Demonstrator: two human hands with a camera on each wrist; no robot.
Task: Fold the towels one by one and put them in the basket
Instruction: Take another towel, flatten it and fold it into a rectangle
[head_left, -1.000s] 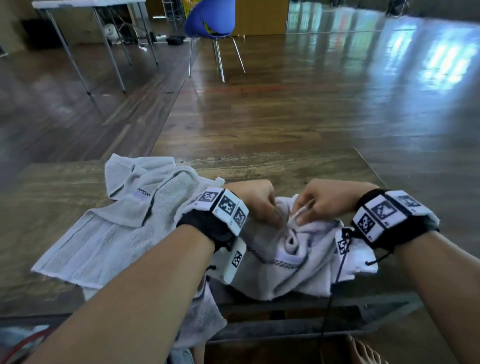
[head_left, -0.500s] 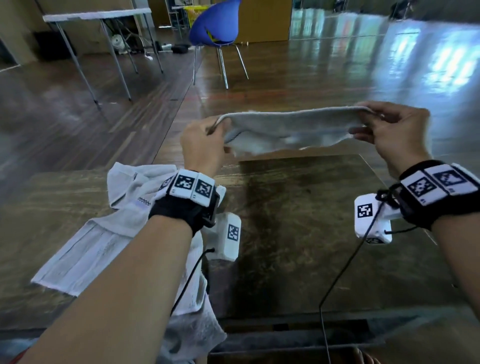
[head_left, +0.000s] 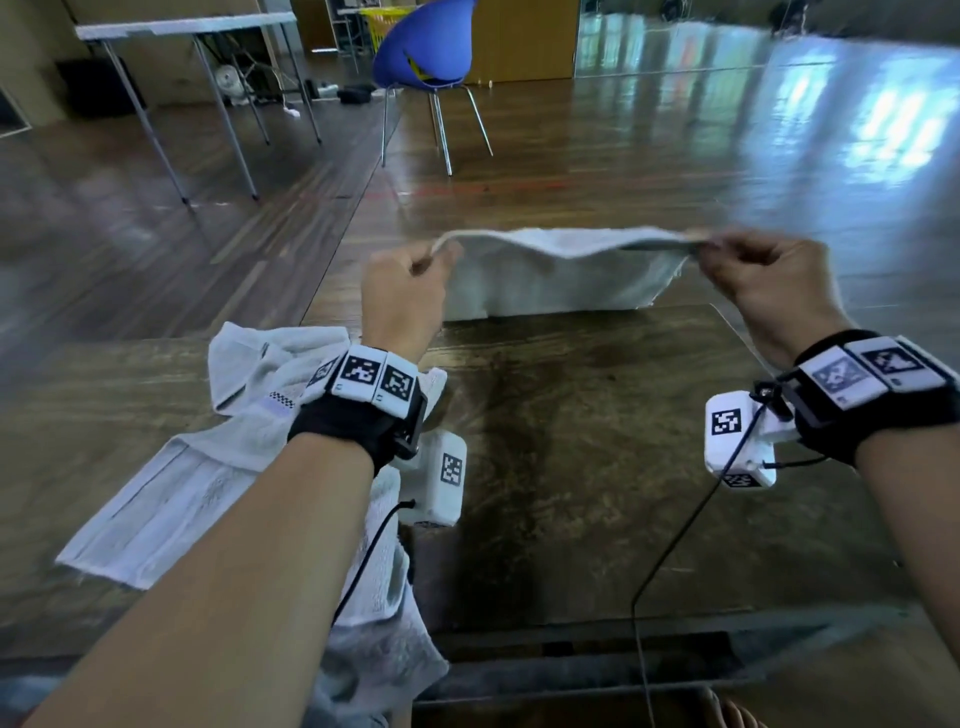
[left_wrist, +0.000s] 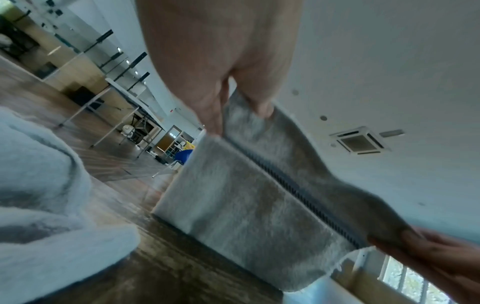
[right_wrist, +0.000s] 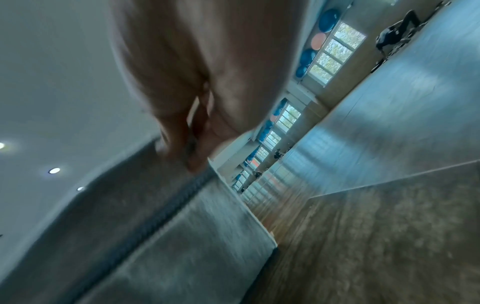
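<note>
Right hand (right_wrist: 197, 82) fingers (right_wrist: 197, 162) on blurred towel (right_wrist: 155, 246) corner

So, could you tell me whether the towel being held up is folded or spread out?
Spread out: the left hand and right hand pinch the towel's top corners, and it hangs open.

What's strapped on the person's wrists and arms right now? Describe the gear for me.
Both forearms are bare, no sleeves. The left hand and right hand each have a black wrist strap topped with white blocks bearing black square-code markers. A white camera box with its own marker hangs under each wrist, trailing a thin black cable.
</note>
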